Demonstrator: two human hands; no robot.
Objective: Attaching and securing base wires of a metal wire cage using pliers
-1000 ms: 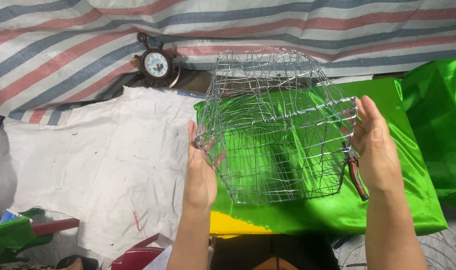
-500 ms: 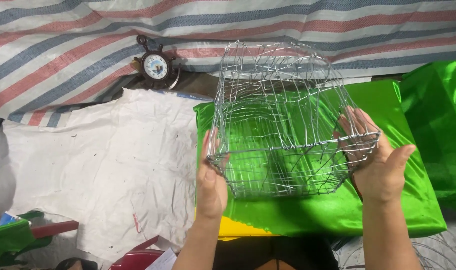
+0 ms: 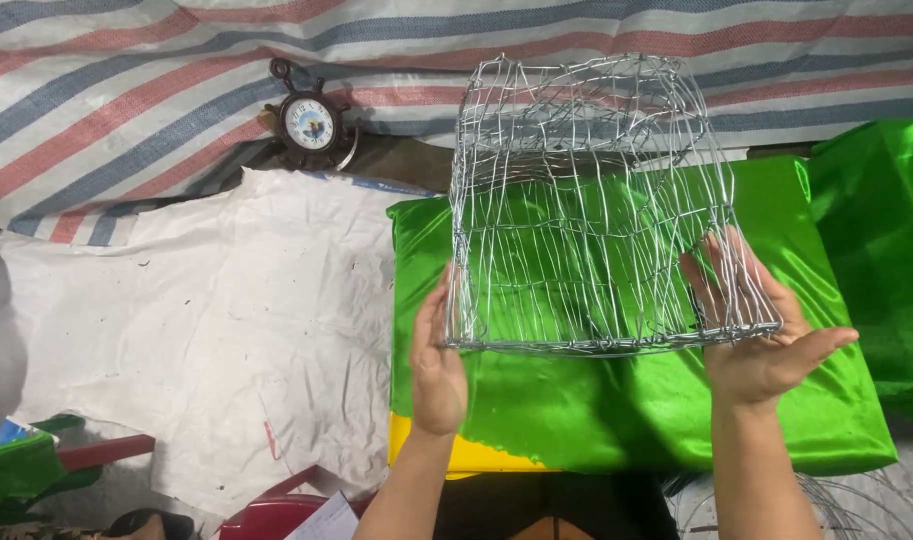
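A silver wire mesh basket is held up between both hands above a shiny green cloth. My left hand presses flat against the basket's near left corner, fingers straight. My right hand supports the near right side with the palm up, fingers spread under and behind the mesh. The basket's open side is tipped toward me, and its far end points away.
A white sheet covers the surface to the left. A small ship-wheel clock stands at the back on a striped tarp. More green cloth lies at right. Red and green items sit at bottom left, and loose wire at bottom right.
The basket has been turned and tilted between the hands. My right hand shifted from gripping the side to lying palm up under the edge. The pliers seen by that hand are gone from view.
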